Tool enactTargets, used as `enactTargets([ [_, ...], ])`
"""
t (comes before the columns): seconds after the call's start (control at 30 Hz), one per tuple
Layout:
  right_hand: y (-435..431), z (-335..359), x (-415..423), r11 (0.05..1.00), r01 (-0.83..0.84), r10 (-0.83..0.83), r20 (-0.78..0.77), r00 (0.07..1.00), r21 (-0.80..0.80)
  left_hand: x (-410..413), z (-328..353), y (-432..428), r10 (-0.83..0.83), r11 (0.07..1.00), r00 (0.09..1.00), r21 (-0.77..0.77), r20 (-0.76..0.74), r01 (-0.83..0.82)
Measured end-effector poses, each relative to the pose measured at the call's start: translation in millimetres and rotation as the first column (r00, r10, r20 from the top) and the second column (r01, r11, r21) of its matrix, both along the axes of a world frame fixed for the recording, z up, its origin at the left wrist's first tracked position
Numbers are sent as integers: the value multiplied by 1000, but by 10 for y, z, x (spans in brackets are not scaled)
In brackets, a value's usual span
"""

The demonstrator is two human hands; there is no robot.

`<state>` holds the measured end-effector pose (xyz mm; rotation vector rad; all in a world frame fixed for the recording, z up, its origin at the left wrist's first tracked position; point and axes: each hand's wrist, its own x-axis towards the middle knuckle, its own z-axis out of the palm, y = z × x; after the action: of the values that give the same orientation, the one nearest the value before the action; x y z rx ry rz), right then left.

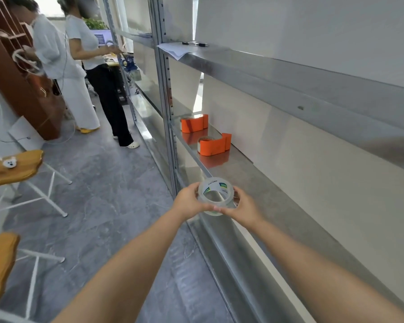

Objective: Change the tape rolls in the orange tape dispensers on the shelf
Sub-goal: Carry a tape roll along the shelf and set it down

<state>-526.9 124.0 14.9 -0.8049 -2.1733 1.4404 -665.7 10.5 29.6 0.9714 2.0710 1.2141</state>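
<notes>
Both hands, left hand [189, 201] and right hand [244, 209], grip one clear tape roll [216, 197]. Beyond them, two orange dispensers [194, 123] [215, 144] sit unobstructed on the shelf [254, 183].

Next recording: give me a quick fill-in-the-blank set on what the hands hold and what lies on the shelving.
1. The left hand and right hand hold one clear ____ between them.
2. The number of orange tape dispensers standing on the shelf is ____.
3. The sheets of paper lie one level ____ the dispensers.

Missing words: tape roll; two; above.
</notes>
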Motion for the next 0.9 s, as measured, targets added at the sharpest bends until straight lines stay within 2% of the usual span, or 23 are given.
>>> enactTargets([
  [0.17,301,-72,-390,999,32,-32,22,999,-21,-438,-65,336,-35,999,999,-12,10,35],
  [0.4,710,-163,-925,971,239,-239,65,969,12,-1145,-145,1032,-222,975,974,-42,-47,220],
  [0.67,1010,-350,-1330,885,465,-462,162,872,22,-1673,-326,1781,-464,883,877,-137,-125,448],
  [0.8,1297,-462,-1411,847,531,-517,203,831,-14,-1766,-482,2184,-546,836,833,-124,-91,535],
  [0.9,1501,-462,-1497,824,565,-546,207,812,-45,-1878,-492,2452,-620,785,775,-100,-120,612],
])
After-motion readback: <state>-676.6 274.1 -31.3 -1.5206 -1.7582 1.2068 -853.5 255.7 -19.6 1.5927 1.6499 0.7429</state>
